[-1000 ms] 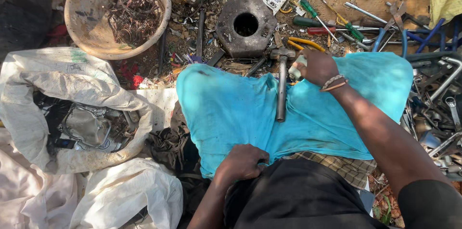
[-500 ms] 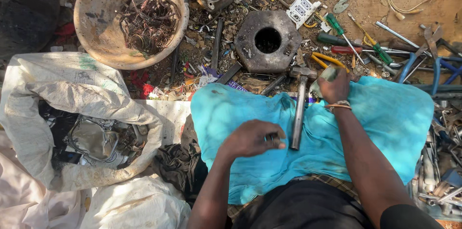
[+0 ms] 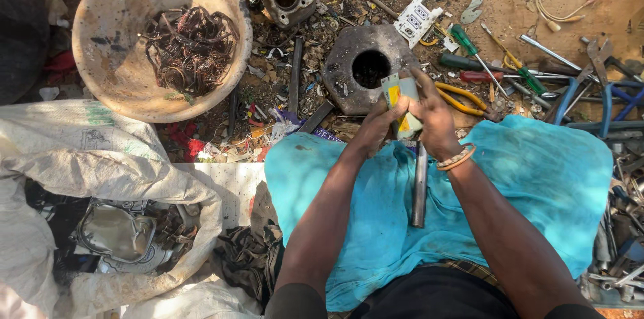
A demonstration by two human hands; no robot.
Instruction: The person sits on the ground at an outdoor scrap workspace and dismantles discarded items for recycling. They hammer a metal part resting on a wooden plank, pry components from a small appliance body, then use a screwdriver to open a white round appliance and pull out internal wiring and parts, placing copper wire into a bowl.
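Both hands meet above teal cloth [image 3: 537,178] on lap. Right hand [image 3: 435,114] fingers curled, pinching small yellow-and-white component [image 3: 397,101] from right side; left hand [image 3: 377,124] fingers pressed against its lower left edge. Component held in air, just in front of dark metal block with round hole [image 3: 349,71]. Piece looks intact, not yet opened, so stripping seems barely begun. Hammer [image 3: 420,185] lies untouched on cloth below hands. Bowl [image 3: 107,44] holds tangled copper wire [image 3: 191,47]; sack [image 3: 80,158] of scrap at left.
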